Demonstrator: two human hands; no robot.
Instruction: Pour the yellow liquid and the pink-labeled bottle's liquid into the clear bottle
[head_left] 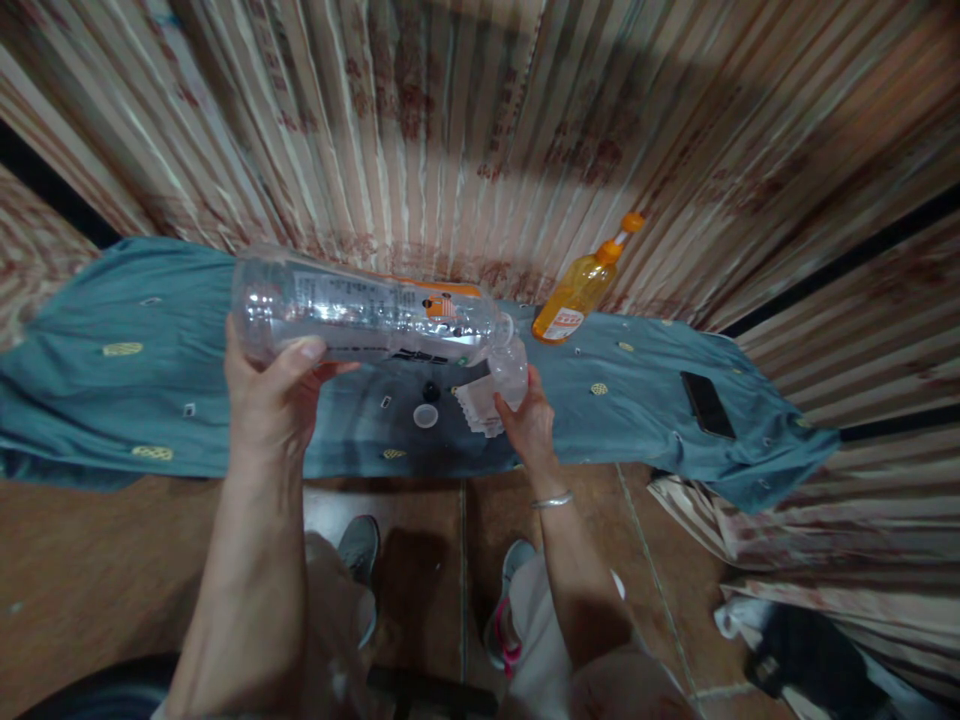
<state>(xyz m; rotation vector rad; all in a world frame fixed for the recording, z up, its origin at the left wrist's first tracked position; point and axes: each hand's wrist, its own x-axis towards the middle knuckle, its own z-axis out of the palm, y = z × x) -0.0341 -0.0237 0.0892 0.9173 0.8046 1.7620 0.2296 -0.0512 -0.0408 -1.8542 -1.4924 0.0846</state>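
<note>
Bottle axis: we see the clear plastic bottle lying level across frame centre, mouth right.
Left hand: grasps its base.
Right hand: grips a clear plastic cup under the mouth.

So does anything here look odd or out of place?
A few things. The left hand holds a large clear bottle tipped sideways, its mouth at a small clear cup in the right hand. A white cap lies loose on the teal cloth; the orange bottle looks tilted.
</note>
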